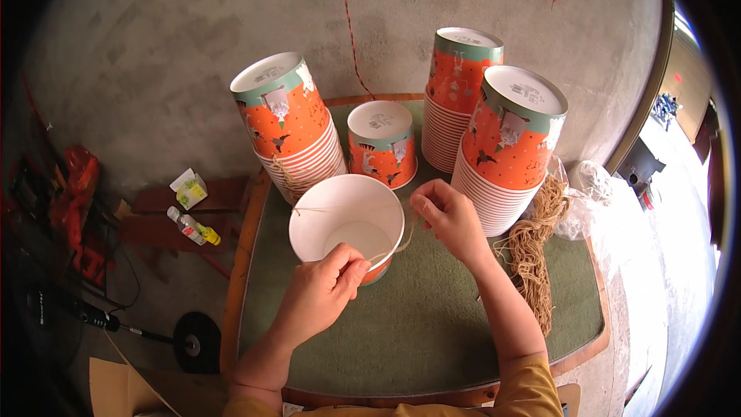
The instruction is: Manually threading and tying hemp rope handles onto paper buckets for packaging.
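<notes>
Twine [400, 248], pinched in the left hand [324, 282] and seemingly in the right hand [451, 222], fingertips of both together, lies at the right rim of a bucket [351, 194]. Its left looks threaded, right unfinished; behind, a twine-hung stack [289, 120] is probably done.

Smooth paper bucket [323, 218]; rough fibrous twine [537, 255]; matt cloth-like tabletop [417, 332]; rough wall [177, 46].

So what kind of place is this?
Maybe a small workshop, perhaps in someone's home. Tall bucket stacks and a twine bundle share a green-topped table, in front of a plain grey wall.
</notes>
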Demonstrator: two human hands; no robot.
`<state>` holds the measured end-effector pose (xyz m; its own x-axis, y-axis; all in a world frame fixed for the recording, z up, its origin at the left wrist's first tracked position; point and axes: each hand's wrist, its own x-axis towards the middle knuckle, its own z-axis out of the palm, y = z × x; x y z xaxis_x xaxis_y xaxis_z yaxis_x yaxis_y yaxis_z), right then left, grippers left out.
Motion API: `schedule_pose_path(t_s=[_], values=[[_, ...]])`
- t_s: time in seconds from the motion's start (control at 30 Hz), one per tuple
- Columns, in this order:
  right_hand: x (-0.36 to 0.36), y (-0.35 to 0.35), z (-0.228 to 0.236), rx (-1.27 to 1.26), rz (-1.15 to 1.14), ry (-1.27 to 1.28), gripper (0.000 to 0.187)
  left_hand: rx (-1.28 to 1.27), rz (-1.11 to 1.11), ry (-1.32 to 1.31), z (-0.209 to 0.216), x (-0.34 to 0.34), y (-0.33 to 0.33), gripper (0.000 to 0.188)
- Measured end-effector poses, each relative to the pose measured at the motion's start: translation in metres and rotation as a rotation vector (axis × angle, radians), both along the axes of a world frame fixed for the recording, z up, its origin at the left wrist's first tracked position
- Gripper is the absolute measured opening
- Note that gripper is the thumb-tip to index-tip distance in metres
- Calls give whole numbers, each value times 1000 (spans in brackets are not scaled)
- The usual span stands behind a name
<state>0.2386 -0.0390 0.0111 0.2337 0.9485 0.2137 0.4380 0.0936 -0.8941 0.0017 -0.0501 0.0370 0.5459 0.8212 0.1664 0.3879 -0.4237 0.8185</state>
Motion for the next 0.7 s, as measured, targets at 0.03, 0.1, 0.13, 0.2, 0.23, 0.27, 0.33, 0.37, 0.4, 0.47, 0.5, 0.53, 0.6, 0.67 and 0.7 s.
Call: schedule_pose_path(t_s=[0.03, 0.1, 0.13, 0.2, 0.23, 0.27, 0.33, 0.37, 0.4, 0.47, 0.5, 0.53, 0.6, 0.67, 0.7], values=[[-6, -3, 4, 104, 17, -5, 21, 0, 4, 1, -1, 0, 0, 13], [-20, -12, 7, 178, 194, 167, 19, 55, -10, 2, -3, -1, 1, 13], [-27, -22, 18, 64, 341, 293, 24, 53, -12, 0, -3, -1, 1, 13], [-36, -38, 36, -171, 554, 319, 31, 35, -11, 4, -2, 2, 0, 14], [-40, -36, 24, -129, 644, 301, 35, 37, -11, 5, -3, 3, 0, 14], [-41, -36, 23, -127, 645, 301, 35, 72, -15, -52, -6, 3, -1, 15], [-41, -36, 21, 17, 617, 120, 34, 104, -22, -110, -8, 5, 0, 16], [-40, -37, 22, 17, 616, 119, 34, 124, -18, -95, -7, 5, 1, 18], [-39, -37, 24, 7, 600, 97, 32, 144, -12, -80, -7, 5, 1, 19], [-36, -35, 26, -3, 587, 73, 29, 146, -2, -103, -10, 3, 3, 20], [-35, -35, 27, -11, 570, 46, 25, 147, 3, -127, -11, 2, 4, 20], [-34, -35, 28, -19, 553, 19, 21, 148, 3, -127, -10, 0, 4, 20], [-31, -33, 26, 66, 542, -45, 18, 124, 32, -89, -9, -2, 7, 19], [-28, -32, 25, 147, 527, -111, 15, 99, 21, -97, -10, 1, 9, 18], [-28, -32, 25, 102, 521, -85, 13, 79, 21, -102, -10, 1, 8, 18]])
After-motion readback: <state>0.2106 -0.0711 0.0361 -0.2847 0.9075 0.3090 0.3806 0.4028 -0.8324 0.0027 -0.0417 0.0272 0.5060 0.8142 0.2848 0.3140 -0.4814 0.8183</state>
